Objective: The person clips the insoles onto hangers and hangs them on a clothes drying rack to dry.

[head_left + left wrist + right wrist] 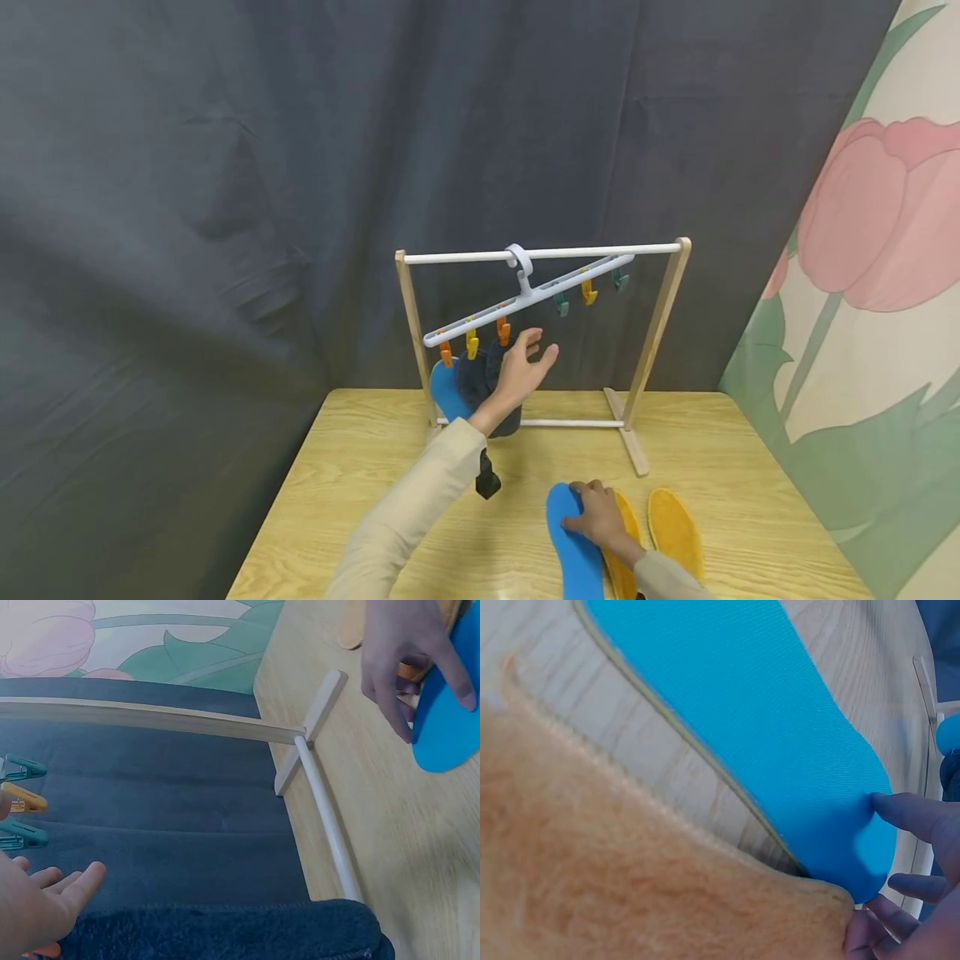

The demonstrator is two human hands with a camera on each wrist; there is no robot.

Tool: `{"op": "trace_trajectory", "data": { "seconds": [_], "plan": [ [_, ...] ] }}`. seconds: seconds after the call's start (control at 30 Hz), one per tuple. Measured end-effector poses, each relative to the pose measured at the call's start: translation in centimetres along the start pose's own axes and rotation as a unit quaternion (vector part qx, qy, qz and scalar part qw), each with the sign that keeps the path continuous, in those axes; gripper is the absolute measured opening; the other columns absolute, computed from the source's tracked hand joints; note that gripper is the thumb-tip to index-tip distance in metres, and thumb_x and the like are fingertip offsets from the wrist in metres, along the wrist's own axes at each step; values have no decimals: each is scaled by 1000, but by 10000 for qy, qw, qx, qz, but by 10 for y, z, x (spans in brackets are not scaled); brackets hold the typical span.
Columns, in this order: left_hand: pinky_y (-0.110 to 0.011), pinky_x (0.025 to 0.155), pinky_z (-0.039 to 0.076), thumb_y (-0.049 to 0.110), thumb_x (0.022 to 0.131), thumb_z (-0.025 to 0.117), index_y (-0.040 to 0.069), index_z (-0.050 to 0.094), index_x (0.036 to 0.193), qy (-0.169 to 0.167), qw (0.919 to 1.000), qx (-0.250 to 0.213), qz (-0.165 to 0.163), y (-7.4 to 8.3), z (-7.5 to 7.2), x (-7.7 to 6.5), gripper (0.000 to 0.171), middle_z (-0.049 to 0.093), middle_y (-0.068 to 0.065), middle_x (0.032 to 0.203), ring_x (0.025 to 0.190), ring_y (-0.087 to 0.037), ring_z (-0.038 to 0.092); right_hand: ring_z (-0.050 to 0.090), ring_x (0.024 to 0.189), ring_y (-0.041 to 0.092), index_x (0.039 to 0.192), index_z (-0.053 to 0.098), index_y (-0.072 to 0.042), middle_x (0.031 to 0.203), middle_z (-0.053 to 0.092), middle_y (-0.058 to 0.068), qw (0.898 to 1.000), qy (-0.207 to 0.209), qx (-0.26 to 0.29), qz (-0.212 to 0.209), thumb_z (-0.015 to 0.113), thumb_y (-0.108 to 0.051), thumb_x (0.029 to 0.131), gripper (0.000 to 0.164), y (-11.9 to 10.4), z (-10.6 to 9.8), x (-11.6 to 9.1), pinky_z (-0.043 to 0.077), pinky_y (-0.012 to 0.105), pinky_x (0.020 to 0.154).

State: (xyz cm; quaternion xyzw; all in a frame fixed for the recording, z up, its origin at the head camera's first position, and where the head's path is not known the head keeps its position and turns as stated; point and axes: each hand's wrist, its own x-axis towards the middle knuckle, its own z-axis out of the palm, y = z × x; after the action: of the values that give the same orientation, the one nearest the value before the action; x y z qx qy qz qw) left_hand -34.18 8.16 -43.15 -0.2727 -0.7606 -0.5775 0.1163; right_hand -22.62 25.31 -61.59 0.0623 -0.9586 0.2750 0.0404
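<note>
A blue insole (573,533) lies on the table at the front. My right hand (597,512) holds it near its rounded end, thumb on the blue face and the other fingers at the edge. Beside it, partly beneath that hand, is a yellow fuzzy insole (645,877). Up at the hanger, my left hand (521,371) holds nothing, its fingers spread and relaxed. Just behind this hand hang dark fuzzy insoles (472,379) and another blue insole (447,390), below the lower left end of the tilted light-grey clip hanger (480,319).
A wooden rack (651,342) with a white top bar (600,251) carries the hanger. Teal clips (561,305) and a yellow clip (588,292) hang at its right half. A second yellow insole (675,529) lies at the right on the wooden table (360,467). Dark curtain behind.
</note>
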Motion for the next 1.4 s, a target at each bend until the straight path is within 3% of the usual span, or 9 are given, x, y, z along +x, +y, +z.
{"op": "trace_trajectory", "data": {
  "seconds": [0.03, 0.17, 0.47, 0.9, 1.2, 1.4],
  "plan": [
    [-37, 98, 49, 35, 102, 57, 8, 44, 144, 47, 9998, 25, -182, 10, 1, 0, 52, 46, -15, 146, 131, -34, 48, 52, 87, 35, 118, 65, 6, 101, 58, 21, 10000, -14, -1, 26, 93, -20, 66, 65, 0, 1, 0, 50, 49, 74],
    [-42, 100, 47, 29, 101, 58, 5, 43, 145, 134, 9992, 243, -297, 20, 7, 8, 52, 46, -18, 146, 129, -36, 49, 51, 88, 34, 120, 65, 6, 102, 57, 21, 9999, -76, -32, 150, 93, -19, 65, 66, 0, 2, -1, 50, 49, 74],
    [-45, 102, 45, 30, 100, 59, 4, 35, 152, 171, 9985, 393, -335, 28, 12, 24, 63, 41, -19, 151, 130, -39, 48, 52, 91, 35, 122, 65, 5, 102, 56, 19, 9996, -97, -109, 231, 93, -17, 66, 66, -3, 2, -1, 50, 50, 77],
    [-36, 100, 48, 24, 100, 58, 5, 44, 146, 225, 9992, 325, 65, 37, 16, 32, 52, 46, -16, 147, 126, -39, 52, 55, 89, 34, 119, 67, 2, 98, 56, 19, 10000, 0, -39, 83, 94, -15, 63, 64, -5, 0, -3, 50, 52, 74],
    [-37, 97, 50, 24, 101, 57, 10, 49, 144, 131, 9995, 268, 139, 40, 18, 32, 45, 48, -11, 146, 126, -40, 52, 54, 86, 33, 118, 67, 0, 95, 57, 19, 10000, 17, -84, 5, 94, -14, 62, 63, -4, 1, -3, 49, 50, 71],
    [-38, 95, 51, 22, 102, 57, 9, 56, 136, 311, 9990, 269, 177, 41, 21, 34, 37, 54, -14, 135, 122, -38, 55, 55, 87, 37, 119, 66, 0, 97, 58, 23, 10000, -14, -3, 78, 95, -11, 58, 68, -6, 0, -1, 50, 53, 73]
  ]
}}
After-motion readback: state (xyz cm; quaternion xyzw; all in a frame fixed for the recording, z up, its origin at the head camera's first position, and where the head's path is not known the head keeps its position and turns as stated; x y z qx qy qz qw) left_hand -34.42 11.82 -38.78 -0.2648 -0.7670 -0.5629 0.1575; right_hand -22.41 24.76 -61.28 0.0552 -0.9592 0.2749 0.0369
